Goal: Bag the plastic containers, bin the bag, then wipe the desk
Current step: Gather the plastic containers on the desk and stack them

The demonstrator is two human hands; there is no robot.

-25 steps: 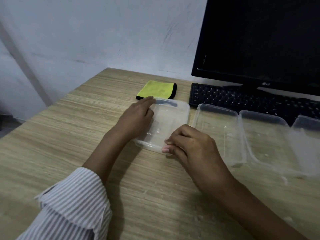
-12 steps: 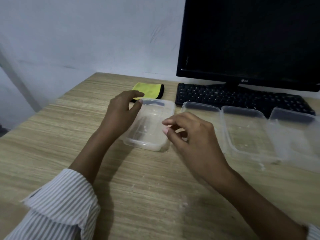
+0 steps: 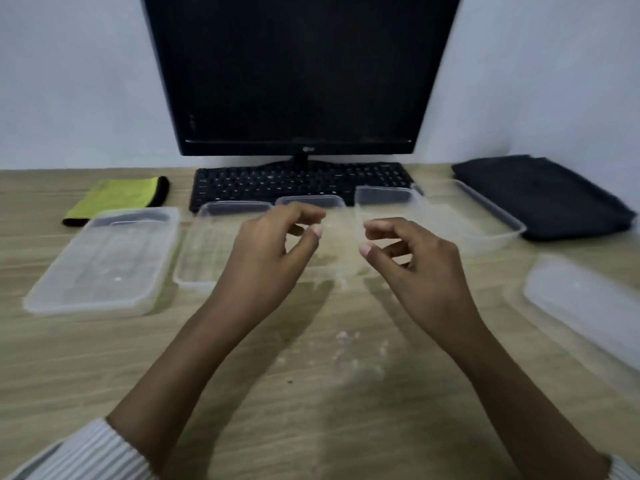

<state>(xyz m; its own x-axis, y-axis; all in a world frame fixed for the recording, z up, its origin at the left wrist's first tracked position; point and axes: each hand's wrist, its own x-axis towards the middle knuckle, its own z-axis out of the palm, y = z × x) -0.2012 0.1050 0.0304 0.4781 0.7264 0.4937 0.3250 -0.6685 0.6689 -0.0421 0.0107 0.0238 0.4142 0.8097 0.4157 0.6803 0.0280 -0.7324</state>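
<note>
Here, both hands are held above the wooden tabletop (image 3: 104,368), in front of a row of clear plastic containers. The left hand (image 3: 266,258) is raised with its fingers loosely curled, the thumb and forefinger close together but nothing gripped between them. The right hand (image 3: 419,261) is held likewise, its fingers relaxed and slightly bent, with nothing held. The two hands are kept apart, with a gap between their fingertips.

A clear container (image 3: 100,261) is seen at the left, lying flat on the tabletop. Just beside it, a second container (image 3: 204,247) is partly hidden behind the left hand. A third container (image 3: 332,216) lies between and behind the two hands; whether either hand touches it cannot be told through the blur. A fourth container (image 3: 384,199) is set next to it, and a fifth container (image 3: 474,216) is tilted toward the right. A sixth piece of clear plastic (image 3: 585,306) lies at the far right edge, blurred.

A yellow cloth (image 3: 117,199) with a black edge is laid at the back left. A black keyboard (image 3: 294,183) is placed behind the containers, below a dark monitor (image 3: 298,71). A folded black cloth (image 3: 543,195) rests at the back right. Pale crumbs (image 3: 349,348) are scattered on the tabletop between the forearms. A striped sleeve (image 3: 90,455) is visible on the left arm.
</note>
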